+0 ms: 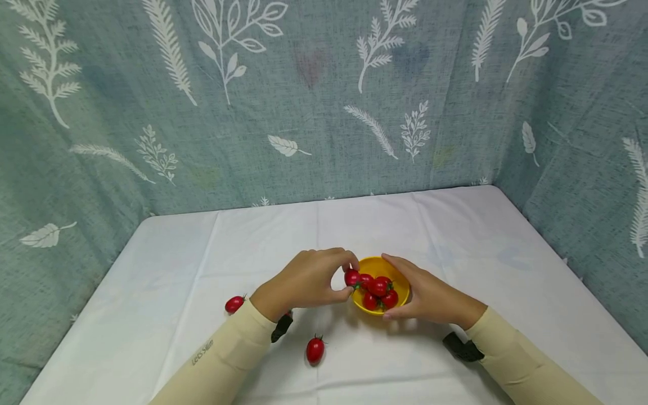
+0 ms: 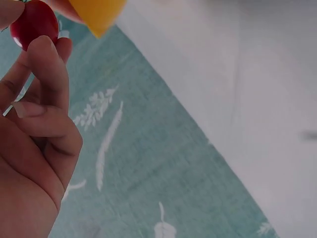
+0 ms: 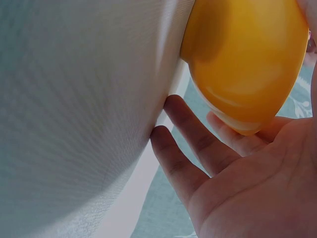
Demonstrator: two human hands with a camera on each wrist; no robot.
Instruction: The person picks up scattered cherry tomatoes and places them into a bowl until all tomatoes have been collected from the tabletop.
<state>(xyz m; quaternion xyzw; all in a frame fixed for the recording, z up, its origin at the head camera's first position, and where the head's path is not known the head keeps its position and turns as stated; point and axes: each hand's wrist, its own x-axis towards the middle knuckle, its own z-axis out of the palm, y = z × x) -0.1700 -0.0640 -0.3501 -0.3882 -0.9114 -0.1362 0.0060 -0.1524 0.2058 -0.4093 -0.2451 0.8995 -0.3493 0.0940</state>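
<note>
A yellow bowl (image 1: 403,284) with several red cherry tomatoes (image 1: 379,286) in it stands on the white cloth. My left hand (image 1: 315,279) pinches another cherry tomato (image 1: 351,278) between thumb and fingertips at the bowl's left rim. In the left wrist view that tomato (image 2: 35,25) shows smooth and red, with the bowl's edge (image 2: 101,15) beside it. From the right, my right hand (image 1: 432,293) holds the bowl, fingers at the far rim and thumb at the near side. The right wrist view shows the bowl's outer wall (image 3: 252,59) against this hand, two fingertips touching the cloth.
One loose cherry tomato (image 1: 315,350) lies near the front, below the left wrist. Another tomato (image 1: 234,304) lies left of that wrist. A small red thing is mostly hidden behind the wrist. A patterned green-blue curtain (image 1: 314,169) borders the white-covered table (image 1: 435,360).
</note>
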